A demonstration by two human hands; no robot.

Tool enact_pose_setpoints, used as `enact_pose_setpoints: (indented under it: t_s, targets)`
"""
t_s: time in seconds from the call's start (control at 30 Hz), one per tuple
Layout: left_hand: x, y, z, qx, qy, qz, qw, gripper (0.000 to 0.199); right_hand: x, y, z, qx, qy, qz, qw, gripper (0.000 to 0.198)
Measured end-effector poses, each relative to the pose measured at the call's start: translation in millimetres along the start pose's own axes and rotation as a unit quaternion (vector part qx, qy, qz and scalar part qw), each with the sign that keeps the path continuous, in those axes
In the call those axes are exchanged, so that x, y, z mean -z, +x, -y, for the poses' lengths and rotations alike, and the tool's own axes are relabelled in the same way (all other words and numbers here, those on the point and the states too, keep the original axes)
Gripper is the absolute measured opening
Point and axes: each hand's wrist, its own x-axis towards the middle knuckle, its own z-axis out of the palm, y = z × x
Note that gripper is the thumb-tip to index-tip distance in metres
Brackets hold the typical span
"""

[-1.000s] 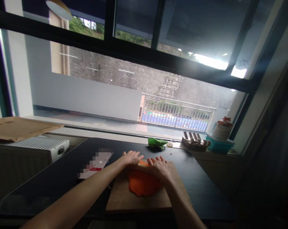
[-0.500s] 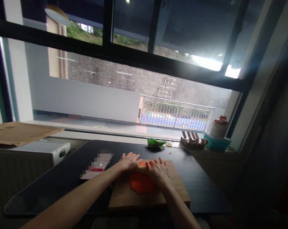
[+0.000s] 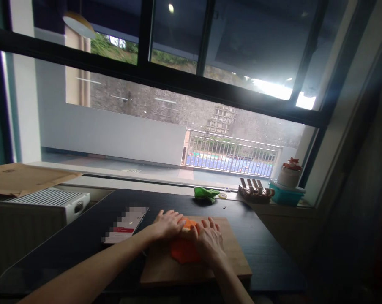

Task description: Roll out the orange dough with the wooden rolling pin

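An orange sheet of dough (image 3: pixel 185 252) lies flat on a thick wooden board (image 3: pixel 165 274). Across it runs a pale rolling pin (image 3: pixel 186 230), of which only a short middle stretch shows between my hands. My left hand (image 3: pixel 169 224) rests on the pin's left part, palm down, fingers stretched forward. On the right part lies my right hand (image 3: pixel 210 240), also palm down with its fingers spread. Both hands press from above rather than wrap round the pin. The pin's ends are hidden under them, and some dough shows beyond it.
The board stands on a dark table (image 3: pixel 267 257). Left of it lies a flat box, partly blurred out (image 3: pixel 127 228). A green cloth (image 3: pixel 206 194) is at the far edge. On the windowsill sit a brown rack (image 3: pixel 256 192) and a teal box (image 3: pixel 286 194).
The whole view has shifted a little, so the table and board appear slightly lower. My hands stay on the rolling pin in nearly the same place over the dough.
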Motion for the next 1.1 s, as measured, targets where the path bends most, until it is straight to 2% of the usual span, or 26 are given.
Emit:
enact_pose_setpoints:
  t_s: [0.13,0.23,0.37,0.53,0.67,0.77,0.9,1.0,1.1]
  targets:
    - [-1.4,-33.5,-3.5,-0.01,-0.018,-0.034,0.999,0.056,-5.9,-26.1,5.2,0.016,0.003,-0.018,1.0,0.044]
    - [-2.8,-34.4,-4.4,0.003,-0.031,-0.037,0.999,0.061,-8.8,-25.4,4.9,0.016,-0.005,-0.034,0.999,0.044]
    - [-4.3,-5.7,-2.1,0.023,-0.03,-0.047,0.998,0.062,-7.2,1.2,0.3,-0.004,-0.007,-0.05,0.999,0.046]
    - [0.1,38.2,4.0,0.086,-0.074,-0.01,0.993,0.069,0.0,44.7,-7.6,-0.042,-0.015,0.006,0.999,0.046]
    - [2.1,49.7,5.9,0.103,-0.077,0.004,0.992,0.069,1.1,53.9,-9.7,-0.041,-0.022,0.018,0.999,0.046]
    - [0.9,35.5,2.9,0.083,-0.066,0.009,0.994,0.067,-1.8,39.2,-6.6,-0.037,-0.025,0.006,0.999,0.047]
    - [-1.7,-5.4,-4.0,0.016,-0.031,-0.024,0.999,0.061,-5.8,3.1,0.1,-0.015,-0.016,-0.033,0.999,0.048]
    - [-3.2,-32.4,-6.7,-0.009,-0.028,-0.046,0.999,0.062,-8.4,-19.1,2.7,-0.004,-0.01,-0.032,0.999,0.049]
    - [-3.6,-39.4,-5.0,-0.029,-0.026,-0.045,0.998,0.06,-9.1,-24.3,2.8,0.002,-0.006,-0.032,0.999,0.05]
